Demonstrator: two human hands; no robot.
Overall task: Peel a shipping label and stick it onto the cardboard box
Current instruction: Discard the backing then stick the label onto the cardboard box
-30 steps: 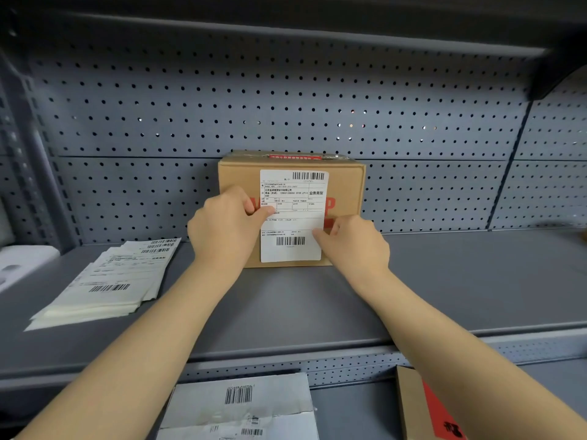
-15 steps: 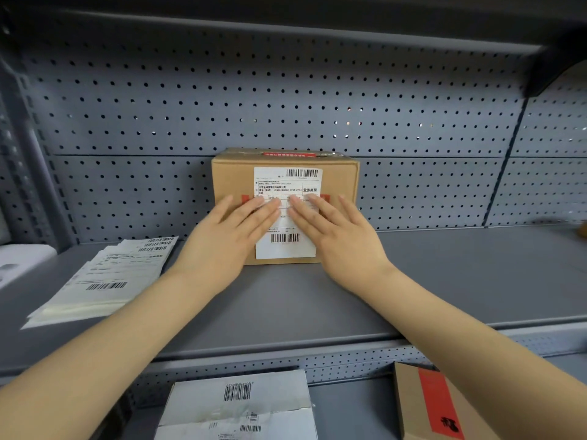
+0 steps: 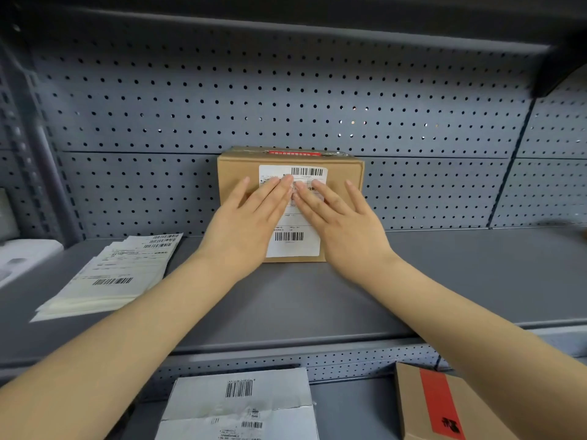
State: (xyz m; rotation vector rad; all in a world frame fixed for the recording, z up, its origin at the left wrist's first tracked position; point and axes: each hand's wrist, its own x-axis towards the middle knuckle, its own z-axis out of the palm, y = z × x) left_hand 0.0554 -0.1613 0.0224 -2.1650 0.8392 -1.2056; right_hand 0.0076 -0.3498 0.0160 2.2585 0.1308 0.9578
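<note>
Both hands are flat on the front face of the cardboard box [image 3: 344, 176], which stands on the grey shelf [image 3: 444, 281] at about 12 o'clock, its back against the pegboard wall [image 3: 286, 90]. The shipping label [image 3: 293, 246] lies on that front face, upright, one barcode at its top edge and one near its bottom.

The left hand [image 3: 244, 217] comes in from 7 o'clock, forearm stretched long across the shelf, palm down on the box, fingers straight and spread, tips pointing to 1 o'clock. It covers the label's left edge and the bare cardboard beside it. The right hand [image 3: 343, 220] mirrors it from 5 o'clock, palm flat, fingers fanned and pointing to 11 o'clock, lying over the label's right side. The index fingertips nearly meet over the middle of the label, just under the top barcode. Neither hand grips anything; both are open and pressing flat.

At 9 o'clock on the same shelf lies a fanned stack of label sheets [image 3: 108, 274], well apart from the box. On the lower level, at 6 o'clock, sits a white parcel [image 3: 241, 404] with barcodes, and at 4 o'clock another brown carton with red tape [image 3: 438, 404], cut off by the frame edge.
</note>
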